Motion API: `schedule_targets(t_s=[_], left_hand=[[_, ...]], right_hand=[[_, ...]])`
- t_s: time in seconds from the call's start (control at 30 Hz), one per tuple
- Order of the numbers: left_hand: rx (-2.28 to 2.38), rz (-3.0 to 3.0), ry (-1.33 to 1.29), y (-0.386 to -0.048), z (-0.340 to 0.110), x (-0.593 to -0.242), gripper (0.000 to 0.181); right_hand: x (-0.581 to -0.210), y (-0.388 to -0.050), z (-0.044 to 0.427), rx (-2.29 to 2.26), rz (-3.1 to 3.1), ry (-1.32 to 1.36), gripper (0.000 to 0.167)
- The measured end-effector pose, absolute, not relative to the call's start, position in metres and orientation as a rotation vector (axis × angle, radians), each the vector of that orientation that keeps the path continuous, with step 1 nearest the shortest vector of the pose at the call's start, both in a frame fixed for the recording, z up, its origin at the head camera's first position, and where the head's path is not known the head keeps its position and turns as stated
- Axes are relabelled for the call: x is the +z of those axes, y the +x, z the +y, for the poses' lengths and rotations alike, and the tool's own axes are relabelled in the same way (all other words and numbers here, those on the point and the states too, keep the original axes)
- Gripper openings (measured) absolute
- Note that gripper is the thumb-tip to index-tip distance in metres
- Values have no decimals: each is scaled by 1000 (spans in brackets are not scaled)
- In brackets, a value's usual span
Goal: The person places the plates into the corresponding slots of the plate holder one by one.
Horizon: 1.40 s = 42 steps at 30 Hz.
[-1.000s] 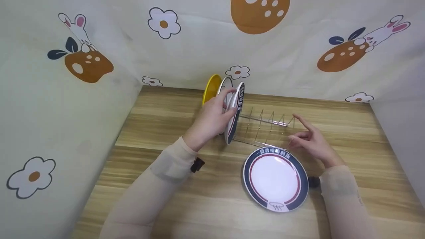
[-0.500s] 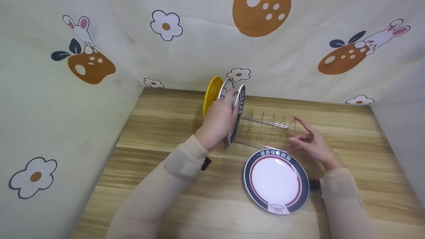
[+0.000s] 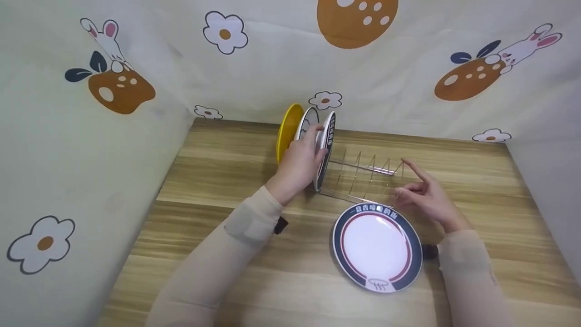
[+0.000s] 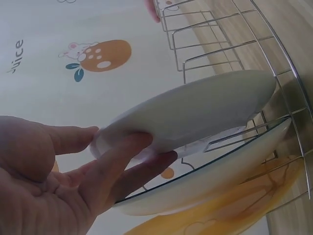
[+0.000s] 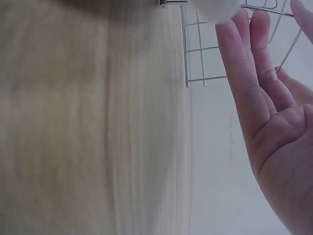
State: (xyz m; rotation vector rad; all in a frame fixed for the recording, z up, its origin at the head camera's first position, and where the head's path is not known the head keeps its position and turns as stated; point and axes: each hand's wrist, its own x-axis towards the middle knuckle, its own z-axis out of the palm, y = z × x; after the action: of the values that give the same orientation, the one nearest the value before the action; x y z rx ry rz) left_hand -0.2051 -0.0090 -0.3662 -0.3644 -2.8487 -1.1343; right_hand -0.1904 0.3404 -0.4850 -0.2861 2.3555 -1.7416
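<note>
My left hand [image 3: 296, 165] pinches a smooth, pale-backed plate [image 4: 205, 105] near its rim. It stands on edge at my fingers, long axis nearly twelve to six. From there the thin wire rack [image 3: 381, 171] runs toward three o'clock, my right hand [image 3: 431, 195] touching its end; whether pinching, I cannot tell. A navy-rimmed round dish [image 3: 376, 247] lies toward half past four.

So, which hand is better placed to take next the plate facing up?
Probably the right hand: it is closer to the face-up plate and holds no plate, while the left hand grips another plate.
</note>
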Motion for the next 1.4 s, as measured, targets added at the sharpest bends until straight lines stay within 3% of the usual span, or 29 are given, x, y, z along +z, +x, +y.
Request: schedule_targets(t_s=[0.7, 1.07, 1.4], left_hand=[[-1084, -2776, -399, -161, -20, -359, 65], [-1314, -2888, -583, -132, -30, -394, 35], [-1564, -3092, -499, -134, -28, -442, 36]], right_hand=[[-485, -191, 340, -1751, 2357, -312, 87], [-482, -193, 342, -1723, 2371, -281, 89], [-484, -194, 343, -1713, 2370, -285, 89]])
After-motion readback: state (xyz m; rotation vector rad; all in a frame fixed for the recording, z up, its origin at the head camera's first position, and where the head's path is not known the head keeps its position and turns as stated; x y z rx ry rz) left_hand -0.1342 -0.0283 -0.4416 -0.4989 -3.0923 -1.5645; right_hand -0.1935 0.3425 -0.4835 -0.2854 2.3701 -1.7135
